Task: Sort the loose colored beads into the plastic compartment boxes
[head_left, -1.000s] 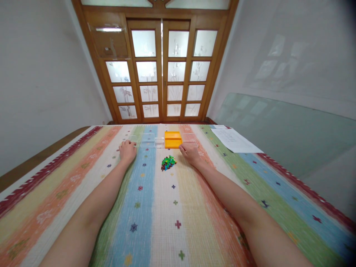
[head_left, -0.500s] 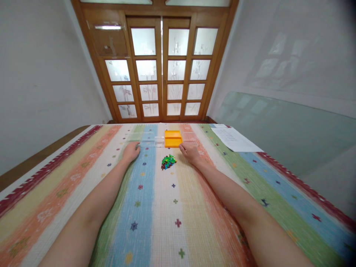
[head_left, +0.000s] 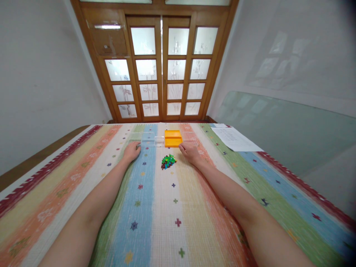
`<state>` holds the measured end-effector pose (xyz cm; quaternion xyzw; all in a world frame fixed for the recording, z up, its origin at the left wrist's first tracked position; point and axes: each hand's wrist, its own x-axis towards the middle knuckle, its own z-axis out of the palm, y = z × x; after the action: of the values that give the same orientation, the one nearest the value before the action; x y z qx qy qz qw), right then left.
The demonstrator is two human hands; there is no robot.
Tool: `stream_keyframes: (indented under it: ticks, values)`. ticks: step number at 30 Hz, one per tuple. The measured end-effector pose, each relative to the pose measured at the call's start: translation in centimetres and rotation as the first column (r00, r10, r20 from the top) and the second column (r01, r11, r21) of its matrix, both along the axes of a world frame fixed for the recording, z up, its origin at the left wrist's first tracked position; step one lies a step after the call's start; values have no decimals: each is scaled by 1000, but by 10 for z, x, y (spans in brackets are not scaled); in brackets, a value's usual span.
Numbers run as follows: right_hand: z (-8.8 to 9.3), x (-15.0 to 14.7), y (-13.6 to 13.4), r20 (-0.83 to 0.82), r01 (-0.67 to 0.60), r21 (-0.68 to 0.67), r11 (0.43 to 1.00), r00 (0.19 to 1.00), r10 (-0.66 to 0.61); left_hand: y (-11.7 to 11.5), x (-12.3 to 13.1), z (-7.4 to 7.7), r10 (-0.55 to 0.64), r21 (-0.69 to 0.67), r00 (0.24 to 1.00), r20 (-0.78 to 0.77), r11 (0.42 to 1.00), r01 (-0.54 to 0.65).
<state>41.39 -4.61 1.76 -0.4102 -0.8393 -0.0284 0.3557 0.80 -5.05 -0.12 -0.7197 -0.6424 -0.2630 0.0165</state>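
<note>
My left hand (head_left: 131,151) rests on the cloth with its fingers curled in, close to the near edge of a clear plastic tray (head_left: 147,139). Opposite it, my right hand (head_left: 190,152) lies loosely closed by the near right corner of a yellow two-compartment box (head_left: 172,138). I see nothing held in either hand; whether the fingertips touch the tray or the box, I cannot tell. Between the hands, slightly nearer to me, is a small heap of green, blue and dark red beads or similar tiny pieces (head_left: 168,161).
More clear plastic (head_left: 190,137) stands right of the yellow box, partly behind my right hand. Printed paper (head_left: 236,139) lies at the table's right side. A striped tablecloth (head_left: 164,222) covers the table. Beyond the far edge are wooden glass-paned doors (head_left: 161,70).
</note>
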Motion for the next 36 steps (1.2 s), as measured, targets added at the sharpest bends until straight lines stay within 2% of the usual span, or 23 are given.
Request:
stream_keyframes:
  ticks: [7, 12, 14, 17, 20, 22, 24, 27, 33, 36]
  values:
    - [-1, -1, 0, 32, 22, -46, 999, 999, -21, -5, 4, 7, -1, -7, 1000, 23, 1000, 2]
    - [0, -4, -3, 122, 24, -127, 992, 992, -8, -15, 22, 22, 29, 45, 999, 19, 999, -29]
    - [2, -5, -5, 164, 1, -170, 985, 986, 27, -20, 39, 29, -44, 50, 999, 13, 998, 44]
    - [5, -7, -7, 205, -49, -210, 976, 974, 93, -33, 75, 36, -270, -15, 963, -4, 963, 270]
    - [5, -7, -6, 223, -86, -207, 975, 966, 133, -53, 118, 32, -467, -103, 883, -43, 881, 461]
    - [4, -8, -6, 225, -91, -194, 977, 965, 134, -67, 143, 25, -531, -123, 845, -67, 845, 521]
    - [2, -8, -5, 218, -86, -185, 979, 968, 126, -77, 161, 18, -554, -134, 826, -107, 831, 540]
    - [0, -10, -5, 188, -65, -180, 982, 977, 99, -82, 174, 11, -536, -120, 836, -117, 843, 524]
    - [-3, -10, 0, 21, 126, -112, 986, 992, -124, -69, 182, 12, -587, -100, 800, -124, 810, 578]
    - [-7, -8, 5, -51, 163, -72, 984, 985, -167, -60, 190, 15, -604, -66, 790, -102, 797, 600]
